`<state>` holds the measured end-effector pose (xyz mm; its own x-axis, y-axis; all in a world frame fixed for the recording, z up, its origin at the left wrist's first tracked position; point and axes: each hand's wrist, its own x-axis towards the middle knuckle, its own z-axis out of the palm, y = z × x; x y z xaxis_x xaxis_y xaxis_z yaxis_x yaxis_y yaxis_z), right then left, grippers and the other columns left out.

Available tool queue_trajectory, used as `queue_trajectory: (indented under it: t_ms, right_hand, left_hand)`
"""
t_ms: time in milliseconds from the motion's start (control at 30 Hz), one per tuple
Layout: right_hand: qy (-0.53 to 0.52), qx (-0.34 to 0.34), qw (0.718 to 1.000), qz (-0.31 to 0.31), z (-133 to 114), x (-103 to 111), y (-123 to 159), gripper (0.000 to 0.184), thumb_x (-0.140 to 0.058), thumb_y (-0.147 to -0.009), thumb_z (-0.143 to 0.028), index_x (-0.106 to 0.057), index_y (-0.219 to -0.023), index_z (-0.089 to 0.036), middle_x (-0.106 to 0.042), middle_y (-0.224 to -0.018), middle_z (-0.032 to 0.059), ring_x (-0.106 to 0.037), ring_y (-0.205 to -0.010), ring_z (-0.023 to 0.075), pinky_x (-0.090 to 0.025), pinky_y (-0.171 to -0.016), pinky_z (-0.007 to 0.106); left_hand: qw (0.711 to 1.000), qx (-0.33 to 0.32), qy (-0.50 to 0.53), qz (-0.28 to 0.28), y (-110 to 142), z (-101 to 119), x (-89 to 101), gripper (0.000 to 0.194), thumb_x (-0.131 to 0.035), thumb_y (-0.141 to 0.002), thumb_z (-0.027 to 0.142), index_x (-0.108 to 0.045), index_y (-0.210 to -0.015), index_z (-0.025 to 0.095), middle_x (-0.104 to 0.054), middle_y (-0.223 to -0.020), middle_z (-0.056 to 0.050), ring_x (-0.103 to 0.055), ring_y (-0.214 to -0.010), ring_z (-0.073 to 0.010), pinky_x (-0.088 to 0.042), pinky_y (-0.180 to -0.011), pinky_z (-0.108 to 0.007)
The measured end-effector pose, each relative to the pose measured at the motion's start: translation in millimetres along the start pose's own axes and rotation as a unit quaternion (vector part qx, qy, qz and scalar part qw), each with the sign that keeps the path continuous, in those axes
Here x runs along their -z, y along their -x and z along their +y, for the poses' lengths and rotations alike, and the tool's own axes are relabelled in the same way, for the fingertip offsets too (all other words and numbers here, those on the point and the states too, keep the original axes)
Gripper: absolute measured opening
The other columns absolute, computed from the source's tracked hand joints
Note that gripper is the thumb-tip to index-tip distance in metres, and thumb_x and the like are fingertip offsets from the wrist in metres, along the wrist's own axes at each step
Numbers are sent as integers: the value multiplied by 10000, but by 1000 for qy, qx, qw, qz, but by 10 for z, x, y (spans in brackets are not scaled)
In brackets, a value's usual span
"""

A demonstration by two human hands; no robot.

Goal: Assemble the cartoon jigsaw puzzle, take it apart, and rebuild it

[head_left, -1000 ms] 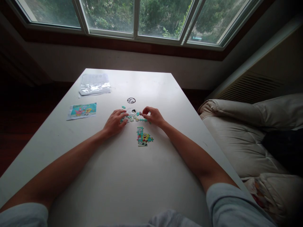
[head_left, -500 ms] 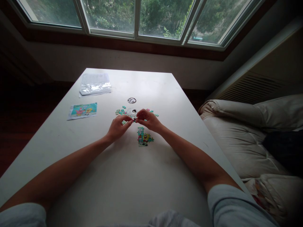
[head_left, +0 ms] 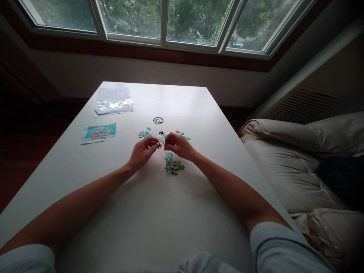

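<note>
A small dark puzzle piece [head_left: 159, 145] is pinched between the thumb and fingers of my left hand [head_left: 142, 151]. Just across from it, the fingers of my right hand [head_left: 180, 145] are drawn together in a pinch; whether they hold anything is hidden. Below my hands lies a partly joined puzzle [head_left: 172, 165] showing a yellow cartoon figure and a taller pale green one. Loose puzzle pieces [head_left: 144, 133], mostly teal and green, are scattered beyond both hands, some of them covered by my fingers. Among them sits a round silvery object [head_left: 157, 134] with a dark spot.
Farther back is a second round, dark-rimmed disc [head_left: 158, 120]. To the left, a printed cartoon picture [head_left: 99, 132] lies flat, with a clear plastic bag and papers [head_left: 114, 101] behind it. A pale padded sofa [head_left: 278, 167] stands beyond the right edge of the white table [head_left: 159, 220].
My right hand has moved left from the loose pieces to meet my left hand, which has gone from spread fingers to a pinch on the puzzle piece. Lately the hands have parted slightly.
</note>
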<state>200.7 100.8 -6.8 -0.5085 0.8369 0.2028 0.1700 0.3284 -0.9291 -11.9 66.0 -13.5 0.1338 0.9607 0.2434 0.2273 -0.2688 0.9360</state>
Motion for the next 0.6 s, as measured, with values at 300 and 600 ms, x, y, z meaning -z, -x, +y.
queue_trajectory:
  t_ms: [300, 600]
  right_hand:
    - [306, -41, 930, -198, -135, 260, 58, 232, -719, -833, -361, -596, -741, -186, -578, -659, -51, -447, -597, 85, -257, -594, 250]
    - [357, -43, 917, -169, -67, 180, 45, 168, -746, -851, -346, -655, -856, -206, -635, -739, -29, -490, -659, 104, -239, -601, 245]
  left_hand:
    - [1000, 12, -23, -15, 8, -68, 73, 285, -590, -915, 294, -738, -1144, 211, -678, -887, -33, -591, -752, -146, -481, -688, -267]
    - [998, 54, 3, -26, -13, -38, 85, 205, -553, -875, 257, -697, -1005, 189, -618, -759, 3, -589, -654, -127, -466, -613, -252]
